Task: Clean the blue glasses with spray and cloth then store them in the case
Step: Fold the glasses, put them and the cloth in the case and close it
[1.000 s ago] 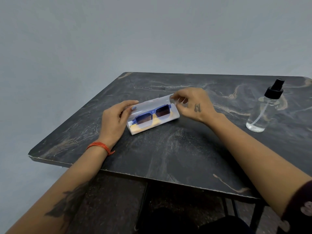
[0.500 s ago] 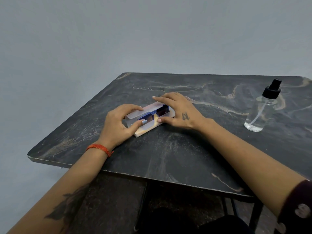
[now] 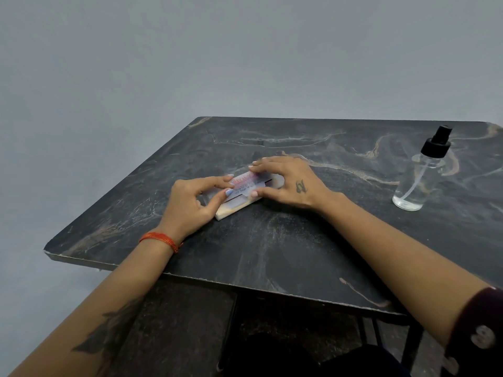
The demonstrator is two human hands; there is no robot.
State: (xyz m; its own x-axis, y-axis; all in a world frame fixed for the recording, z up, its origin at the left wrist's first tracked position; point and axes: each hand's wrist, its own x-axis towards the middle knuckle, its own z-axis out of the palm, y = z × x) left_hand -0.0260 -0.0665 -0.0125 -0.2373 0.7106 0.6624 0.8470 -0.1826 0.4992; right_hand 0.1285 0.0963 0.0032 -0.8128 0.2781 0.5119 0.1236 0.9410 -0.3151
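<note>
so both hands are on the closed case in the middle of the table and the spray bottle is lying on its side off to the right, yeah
Not quite: the spray bottle stands upright, black nozzle on top, as the head view shows. The rest holds: the left hand and right hand are both on the closed case on the table, with the bottle off to the right.

The left hand [image 3: 187, 205] has pale blue painted nails and a thin orange thread bracelet [image 3: 160, 240] at the wrist; a dark leaf-like tattoo [image 3: 109, 330] marks the forearm. The right hand [image 3: 294, 183] shows a small dark tattoo [image 3: 300, 186] on its back, and a dark maroon sleeve with pale printed shapes [image 3: 473, 333] covers the upper arm.
</note>
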